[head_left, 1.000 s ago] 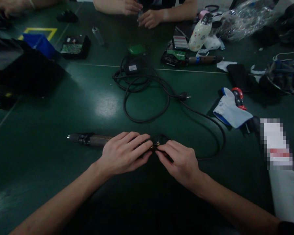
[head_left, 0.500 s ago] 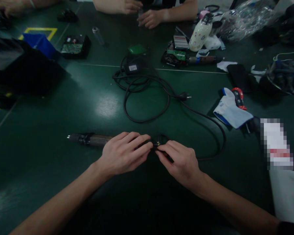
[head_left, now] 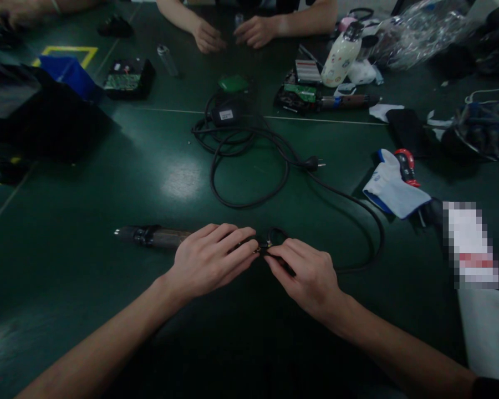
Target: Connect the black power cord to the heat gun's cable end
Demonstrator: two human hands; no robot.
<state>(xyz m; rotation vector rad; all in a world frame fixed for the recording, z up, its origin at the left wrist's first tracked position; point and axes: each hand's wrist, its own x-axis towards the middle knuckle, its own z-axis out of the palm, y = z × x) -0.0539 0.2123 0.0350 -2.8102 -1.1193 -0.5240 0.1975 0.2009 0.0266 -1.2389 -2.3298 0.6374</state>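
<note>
- The dark cylindrical tool (head_left: pixel 168 239) lies on the desk (head_left: pixel 141 177), on the wearer's side of the coiled cable (head_left: pixel 243 207) and partly to its left.
- It looks fairly heavy and stiff, with a rigid, probably hard-shelled barrel; the surface may be a little slick, though its ribbed collar (head_left: pixel 144 236) should give some bite.
- The barrel seems the sound place to take hold. The end nearest the coiled cable's trailing tail (small bits show there, too blurred to name) looks the fragile part, better touched lightly.
- Its long axis runs left to right, almost level across the view, below the coiled cable; the bright tip (head_left: pixel 117 232) points left, beyond the coil's left edge.
- The left hand (head_left: pixel 214 257) covers the barrel below the coiled cable, fingers side by side and curved over it.
- The right hand (head_left: pixel 310 271), below the coil and inside its tail, pinches a small dark part (head_left: pixel 279 259) between thumb and fingers; I cannot tell what it is.
</note>
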